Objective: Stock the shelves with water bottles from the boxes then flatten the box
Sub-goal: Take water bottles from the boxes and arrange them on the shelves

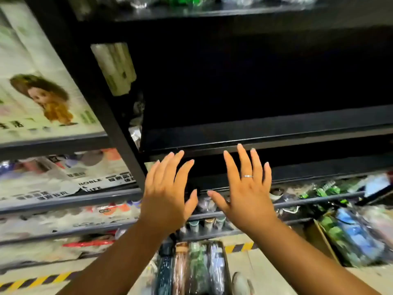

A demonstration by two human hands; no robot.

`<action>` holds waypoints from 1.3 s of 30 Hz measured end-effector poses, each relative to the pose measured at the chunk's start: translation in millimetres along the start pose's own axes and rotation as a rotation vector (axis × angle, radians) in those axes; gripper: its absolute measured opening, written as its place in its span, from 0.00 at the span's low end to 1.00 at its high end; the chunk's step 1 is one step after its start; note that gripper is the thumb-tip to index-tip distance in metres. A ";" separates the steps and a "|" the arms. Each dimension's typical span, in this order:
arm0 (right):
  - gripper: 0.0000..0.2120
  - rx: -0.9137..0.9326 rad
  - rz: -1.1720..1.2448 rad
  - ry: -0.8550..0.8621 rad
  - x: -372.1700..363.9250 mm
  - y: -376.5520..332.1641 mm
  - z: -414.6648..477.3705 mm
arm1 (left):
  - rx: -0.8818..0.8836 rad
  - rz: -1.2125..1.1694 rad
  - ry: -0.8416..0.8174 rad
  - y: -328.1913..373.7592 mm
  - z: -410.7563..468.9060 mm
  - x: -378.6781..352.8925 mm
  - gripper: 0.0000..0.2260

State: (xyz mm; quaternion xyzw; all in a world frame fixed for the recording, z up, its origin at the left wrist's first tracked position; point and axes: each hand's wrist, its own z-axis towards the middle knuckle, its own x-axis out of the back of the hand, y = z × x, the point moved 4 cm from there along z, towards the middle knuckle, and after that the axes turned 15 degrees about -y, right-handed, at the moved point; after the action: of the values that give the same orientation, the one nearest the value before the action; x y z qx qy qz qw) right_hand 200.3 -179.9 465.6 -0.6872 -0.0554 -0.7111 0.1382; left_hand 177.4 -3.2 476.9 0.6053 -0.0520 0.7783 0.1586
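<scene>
My left hand [168,192] and my right hand [247,188] are both raised, palms forward and fingers spread, holding nothing. They hover just in front of the edge of a dark, bare-looking black shelf [276,126]. A ring sits on my right hand. Below my arms, an open box [226,271] on the floor holds wrapped water bottles [191,271] in dark blue, pink, green and light blue. A second cardboard box [321,237] at the right holds more wrapped bottles [350,237]. Several bottles stand on the lower shelves [204,225].
The black shelf post [119,133] slants down at the left. Left of it, grey shelves [63,202] carry packaged goods and a pack with a doll picture [42,96]. Yellow-black tape [238,248] marks the floor. A shoe tip [240,283] shows by the box.
</scene>
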 end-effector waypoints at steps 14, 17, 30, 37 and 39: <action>0.41 -0.119 -0.052 -0.639 -251.8 -19.7 -67.6 | 0.287 -0.135 -0.595 -54.6 -150.6 -208.8 0.32; 0.43 -0.114 -0.045 -0.779 -317.4 -19.8 -72.4 | 0.374 -0.170 -0.712 -62.3 -186.4 -277.9 0.32; 0.45 -0.178 0.025 -1.029 -619.3 7.3 -111.8 | 0.854 -0.523 -0.983 -75.9 -295.2 -575.3 0.42; 0.44 -0.235 0.172 -0.982 -688.7 27.8 -136.0 | 1.008 -0.473 -0.922 -58.3 -314.9 -650.2 0.49; 0.44 -0.266 0.227 -0.953 -698.9 35.3 -140.7 | 1.076 -0.479 -0.839 -57.1 -318.8 -659.1 0.47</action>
State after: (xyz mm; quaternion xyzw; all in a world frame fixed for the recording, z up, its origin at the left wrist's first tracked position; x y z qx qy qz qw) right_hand 86.6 -167.3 -239.0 -0.9486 0.0537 -0.3001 0.0854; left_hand 42.8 16.5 -244.8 0.8421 0.4161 0.3419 -0.0283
